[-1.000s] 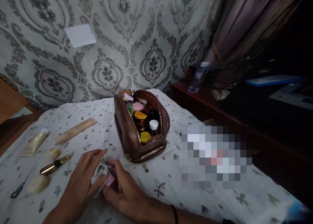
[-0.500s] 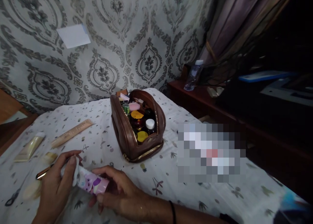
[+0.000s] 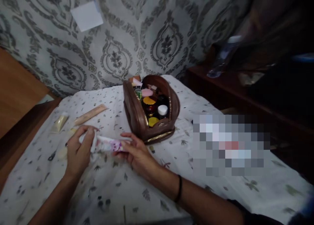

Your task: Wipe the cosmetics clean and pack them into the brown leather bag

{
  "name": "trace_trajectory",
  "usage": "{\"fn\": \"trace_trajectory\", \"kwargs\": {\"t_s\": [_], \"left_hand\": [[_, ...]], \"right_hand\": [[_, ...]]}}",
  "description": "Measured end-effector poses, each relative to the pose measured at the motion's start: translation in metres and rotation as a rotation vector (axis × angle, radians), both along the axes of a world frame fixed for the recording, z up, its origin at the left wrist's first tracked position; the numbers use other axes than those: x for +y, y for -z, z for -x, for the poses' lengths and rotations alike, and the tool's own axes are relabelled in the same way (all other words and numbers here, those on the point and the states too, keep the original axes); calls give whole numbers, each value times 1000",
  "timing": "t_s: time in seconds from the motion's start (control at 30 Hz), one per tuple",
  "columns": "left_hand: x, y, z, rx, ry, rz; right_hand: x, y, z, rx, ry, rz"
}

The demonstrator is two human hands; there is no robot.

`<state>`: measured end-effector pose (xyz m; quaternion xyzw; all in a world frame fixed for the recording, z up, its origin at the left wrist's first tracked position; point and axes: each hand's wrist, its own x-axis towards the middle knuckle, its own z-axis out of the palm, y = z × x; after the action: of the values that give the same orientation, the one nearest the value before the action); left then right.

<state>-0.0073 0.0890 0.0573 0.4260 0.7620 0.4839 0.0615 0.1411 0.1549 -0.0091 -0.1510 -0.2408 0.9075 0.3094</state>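
A squeeze tube (image 3: 114, 145) with a white and purple-pink print lies level between my two hands over the bed. My right hand (image 3: 136, 151) is closed round its right end. Bunched white cloth (image 3: 94, 143), perhaps a wipe, is gripped by my left hand (image 3: 79, 149) at the tube's other end. My left fingers hide most of that end. Beyond my hands stands an open brown toiletry bag (image 3: 137, 120), filled with jars, a white-capped bottle (image 3: 162, 110) and other small containers.
A beige flat tube (image 3: 90, 114) and a yellowish tube (image 3: 59, 123) lie on the patterned sheet (image 3: 144, 176) at left, with small round items partly behind my left hand. A pixelated patch covers something on the right. A clear bottle (image 3: 224, 56) stands on the dark red ledge (image 3: 201, 75).
My hands have drawn farther apart, and a longer stretch of the tube shows between them. The cloth stays at its left end. The view has tilted and shifted.
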Motion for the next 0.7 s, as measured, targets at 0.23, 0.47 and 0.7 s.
{"fn": "trace_trajectory", "kwargs": {"t_s": [0.23, 0.47, 0.7], "left_hand": [[-7, -19, 12, -574, 388, 269], [-23, -5, 12, -289, 447, 364], [-15, -23, -17, -217, 384, 220]], "right_hand": [[10, -3, -6, -175, 99, -467], [6, -8, -9, -286, 202, -819], [5, -54, -59, -367, 231, -784]]}}
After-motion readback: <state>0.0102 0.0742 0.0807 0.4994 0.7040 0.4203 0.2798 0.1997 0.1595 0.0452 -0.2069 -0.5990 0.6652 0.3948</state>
